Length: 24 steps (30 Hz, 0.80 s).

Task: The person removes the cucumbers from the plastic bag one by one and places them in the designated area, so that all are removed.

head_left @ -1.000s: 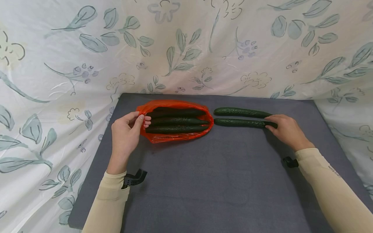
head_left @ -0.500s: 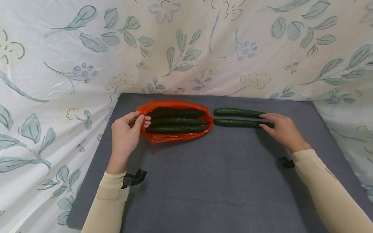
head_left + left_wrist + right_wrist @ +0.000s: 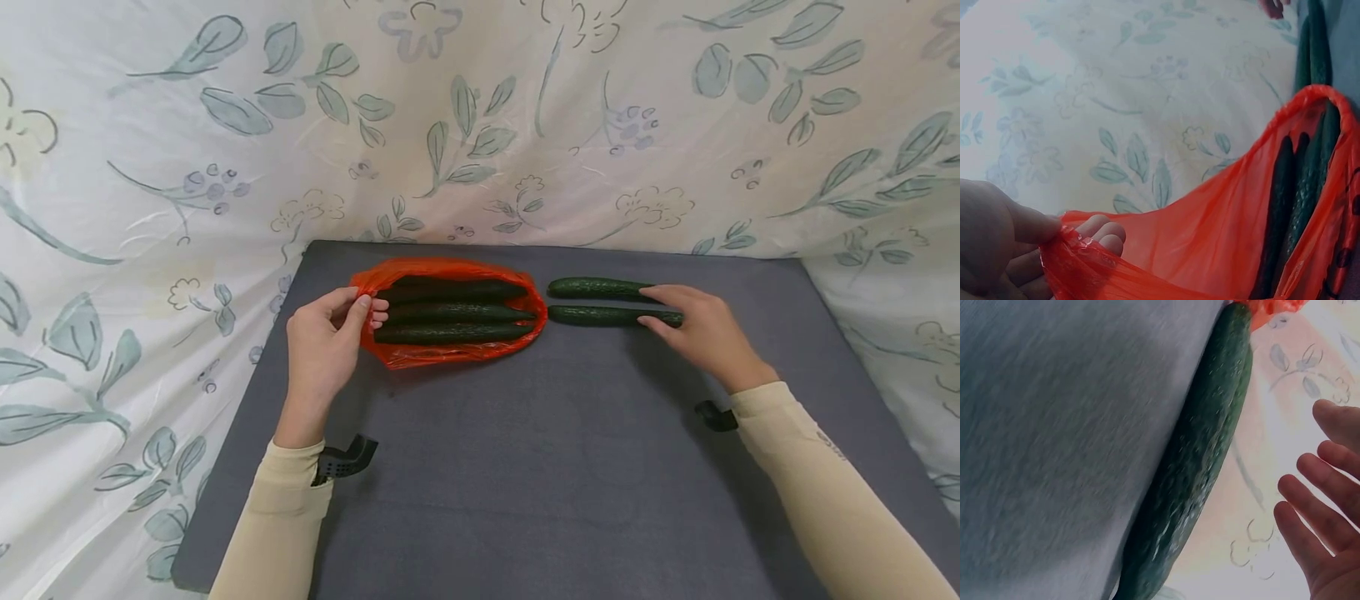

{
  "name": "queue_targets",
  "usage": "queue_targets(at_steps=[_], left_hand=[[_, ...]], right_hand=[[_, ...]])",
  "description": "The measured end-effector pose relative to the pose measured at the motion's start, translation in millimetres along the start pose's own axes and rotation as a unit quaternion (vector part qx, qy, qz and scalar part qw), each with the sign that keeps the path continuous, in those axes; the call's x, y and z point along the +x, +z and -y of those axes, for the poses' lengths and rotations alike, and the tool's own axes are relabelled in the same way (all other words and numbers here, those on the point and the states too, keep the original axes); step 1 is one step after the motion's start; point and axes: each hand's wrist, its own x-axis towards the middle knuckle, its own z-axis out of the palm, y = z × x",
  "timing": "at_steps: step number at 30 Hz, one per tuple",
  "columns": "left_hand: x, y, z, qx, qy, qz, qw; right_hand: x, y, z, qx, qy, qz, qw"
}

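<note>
My left hand pinches the left rim of a red plastic bag between thumb and fingers, holding its mouth wide. Several dark green cucumbers lie side by side inside it. Just right of the bag, two more rest on the table: a far cucumber and a near cucumber. Over their right ends hovers my right hand. Its fingers are spread and apart from the cucumber in the right wrist view, with nothing held. The bag's stretched wall fills much of the left wrist view.
A dark grey tabletop spreads in front of the bag and cucumbers. Behind it and along both sides hangs a white cloth printed with leaves and flowers. Each wrist carries a black strap mount.
My right hand has slid leftward along the two loose cucumbers, uncovering their right ends. The left hand, the bag and the cucumbers have stayed in place.
</note>
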Motion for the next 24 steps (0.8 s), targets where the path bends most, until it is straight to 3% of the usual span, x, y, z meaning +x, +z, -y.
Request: queue_targets(at_steps=[24], left_hand=[[-2.2,2.2,-0.4,0.0,0.0,0.001,1.0]], right_hand=[[22.3,23.0,34.8,0.061,-0.048,-0.016,0.9968]])
